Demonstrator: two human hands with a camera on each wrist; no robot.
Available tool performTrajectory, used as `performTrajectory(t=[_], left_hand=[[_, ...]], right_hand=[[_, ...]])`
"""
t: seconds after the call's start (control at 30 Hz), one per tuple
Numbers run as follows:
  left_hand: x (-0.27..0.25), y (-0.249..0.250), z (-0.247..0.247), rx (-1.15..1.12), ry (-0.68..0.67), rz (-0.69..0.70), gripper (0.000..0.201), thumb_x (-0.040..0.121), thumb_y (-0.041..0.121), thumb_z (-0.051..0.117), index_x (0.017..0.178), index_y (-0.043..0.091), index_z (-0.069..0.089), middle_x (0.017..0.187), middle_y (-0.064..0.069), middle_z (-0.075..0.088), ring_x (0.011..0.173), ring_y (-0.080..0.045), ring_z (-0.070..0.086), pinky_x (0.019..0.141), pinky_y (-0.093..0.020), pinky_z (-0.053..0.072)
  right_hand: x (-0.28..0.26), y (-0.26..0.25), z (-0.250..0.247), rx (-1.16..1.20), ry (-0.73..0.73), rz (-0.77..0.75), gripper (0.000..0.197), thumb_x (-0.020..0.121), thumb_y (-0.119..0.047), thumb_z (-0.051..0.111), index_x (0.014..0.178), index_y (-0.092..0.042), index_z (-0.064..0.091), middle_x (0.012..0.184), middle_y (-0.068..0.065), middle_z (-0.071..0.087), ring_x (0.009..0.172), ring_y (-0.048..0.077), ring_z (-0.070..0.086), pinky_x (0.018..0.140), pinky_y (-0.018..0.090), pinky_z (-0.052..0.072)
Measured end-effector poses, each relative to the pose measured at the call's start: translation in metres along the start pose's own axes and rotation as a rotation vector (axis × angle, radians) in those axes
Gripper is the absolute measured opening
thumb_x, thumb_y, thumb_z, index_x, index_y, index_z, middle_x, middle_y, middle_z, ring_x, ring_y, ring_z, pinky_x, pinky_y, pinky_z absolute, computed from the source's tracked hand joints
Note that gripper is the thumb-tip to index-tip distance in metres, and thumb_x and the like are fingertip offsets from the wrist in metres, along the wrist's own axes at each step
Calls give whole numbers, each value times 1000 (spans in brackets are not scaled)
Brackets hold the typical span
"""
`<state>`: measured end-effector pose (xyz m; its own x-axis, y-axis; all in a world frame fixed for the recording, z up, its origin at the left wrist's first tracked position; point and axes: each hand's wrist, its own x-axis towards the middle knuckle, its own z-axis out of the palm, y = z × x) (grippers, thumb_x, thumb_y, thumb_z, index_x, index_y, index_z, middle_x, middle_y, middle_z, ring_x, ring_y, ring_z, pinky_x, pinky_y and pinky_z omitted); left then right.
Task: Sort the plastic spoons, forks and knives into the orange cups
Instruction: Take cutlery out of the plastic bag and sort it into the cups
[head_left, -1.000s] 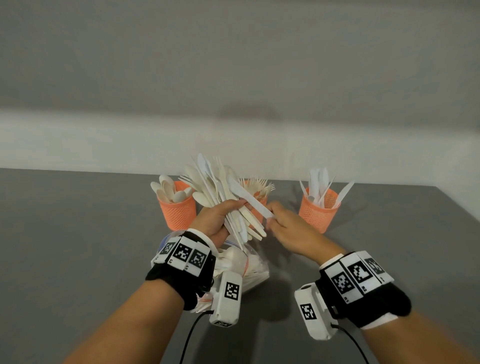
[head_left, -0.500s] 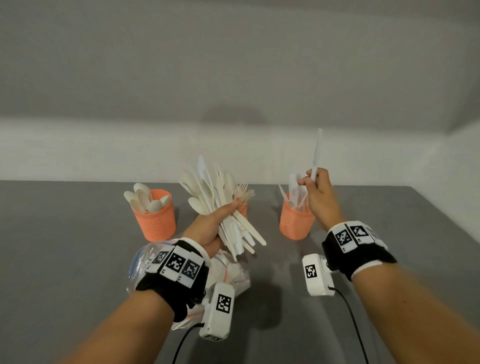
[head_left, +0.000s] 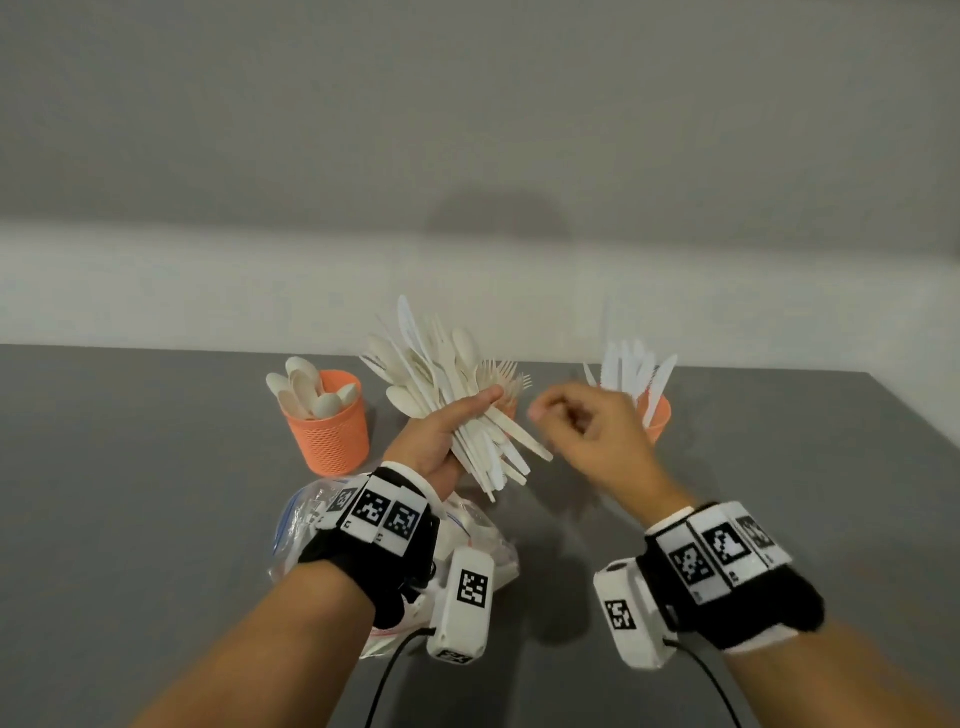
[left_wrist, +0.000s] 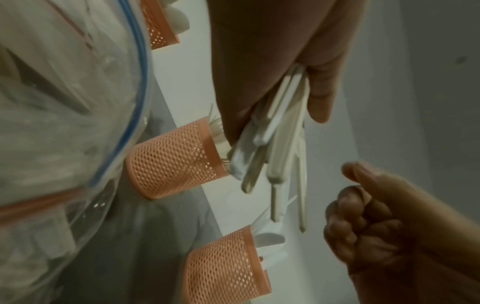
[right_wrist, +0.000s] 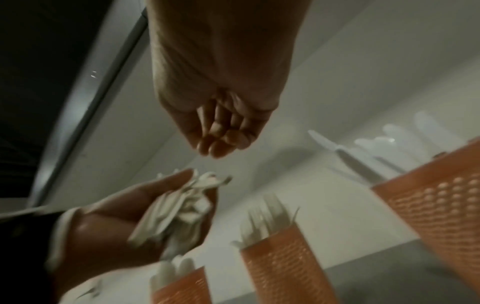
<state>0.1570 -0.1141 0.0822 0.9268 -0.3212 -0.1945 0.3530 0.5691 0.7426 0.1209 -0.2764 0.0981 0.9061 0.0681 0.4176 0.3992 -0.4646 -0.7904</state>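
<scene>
The left hand (head_left: 441, 431) grips a fanned bundle of mixed cutlery (head_left: 447, 395), thumb pressed across the handles, heads spreading toward 11 o'clock. The right hand (head_left: 587, 431) hovers just at its 3 o'clock, fingers loosely curled and holding nothing, though blur makes the fingertips hard to read. Behind stand three orange mesh cups: the spoon cup (head_left: 330, 431) at 9 o'clock, the fork cup (left_wrist: 176, 160) mostly hidden behind the bundle, and the knife cup (head_left: 657, 415) at 3 o'clock behind the right hand. A clear zip bag (head_left: 306, 519) lies under the left wrist on the grey table (head_left: 130, 467)
</scene>
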Motion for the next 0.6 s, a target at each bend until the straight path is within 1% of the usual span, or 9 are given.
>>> performTrajectory(t=[0.07, 0.13, 0.2, 0.27, 0.33, 0.4, 0.5, 0.57, 0.6], left_hand=[[1, 1, 0, -16, 10, 23, 26, 74, 9, 64, 99, 5, 60, 78, -6, 71, 73, -17, 71, 63, -28, 58], [2, 2, 0, -33, 44, 41, 3, 85, 9, 57, 86, 7, 59, 63, -4, 70, 61, -15, 70, 55, -26, 57], [3, 1, -3, -21, 92, 83, 14, 90, 13, 54, 77, 8, 58, 57, -1, 68, 55, -13, 69, 53, -24, 56], [3, 2, -6, -14, 144, 86, 12, 87, 14, 59, 76, 9, 60, 64, -3, 68, 58, -14, 68, 58, -26, 57], [4, 3, -9, -9, 177, 68, 6, 83, 13, 63, 78, 9, 61, 75, -8, 63, 67, -16, 66, 66, -30, 56], [4, 4, -12, -19, 197, 62, 6, 83, 11, 63, 78, 9, 61, 78, -8, 61, 74, -17, 63, 70, -32, 55], [1, 5, -16, 0, 204, 67, 5, 82, 10, 64, 84, 5, 63, 78, -8, 65, 74, -19, 64, 72, -34, 55], [0, 3, -19, 14, 215, 74, 23, 79, 12, 65, 99, 0, 64, 81, -11, 66, 70, -22, 66, 66, -32, 56], [0, 2, -21, 23, 220, 76, 25, 79, 13, 64, 100, 0, 65, 82, -12, 66, 69, -22, 66, 66, -32, 56]], right_hand=[[-7, -1, 13, -122, -146, 34, 13, 83, -20, 66, 70, -19, 69, 58, 11, 62, 53, 22, 53, 58, 34, 48], [-9, 2, 24, -204, -217, 95, 18, 84, -26, 66, 75, -11, 71, 61, 13, 66, 56, 28, 60, 61, 38, 52], [-11, 3, 33, -174, -224, 193, 16, 84, -24, 66, 80, -9, 70, 64, 10, 69, 58, 25, 66, 64, 37, 56], [-12, 2, 41, -72, -193, 273, 8, 84, -16, 66, 86, -8, 66, 66, 7, 68, 57, 21, 66, 65, 36, 58], [-14, 0, 48, 39, -175, 342, 12, 83, -10, 68, 93, -7, 61, 65, 4, 64, 58, 19, 64, 63, 33, 58], [-14, -2, 53, 106, -180, 393, 15, 82, -7, 68, 95, -5, 61, 64, 2, 60, 56, 14, 60, 59, 26, 55], [-16, -2, 55, 165, -220, 420, 5, 84, -5, 65, 85, -9, 62, 67, 3, 59, 56, 10, 58, 57, 21, 53], [-17, 0, 54, 172, -259, 427, 12, 87, -4, 60, 79, -13, 60, 73, 5, 58, 59, 10, 57, 57, 21, 52], [-18, 1, 53, 163, -279, 437, 15, 89, -4, 57, 78, -14, 59, 75, 6, 58, 60, 9, 56, 56, 20, 50]])
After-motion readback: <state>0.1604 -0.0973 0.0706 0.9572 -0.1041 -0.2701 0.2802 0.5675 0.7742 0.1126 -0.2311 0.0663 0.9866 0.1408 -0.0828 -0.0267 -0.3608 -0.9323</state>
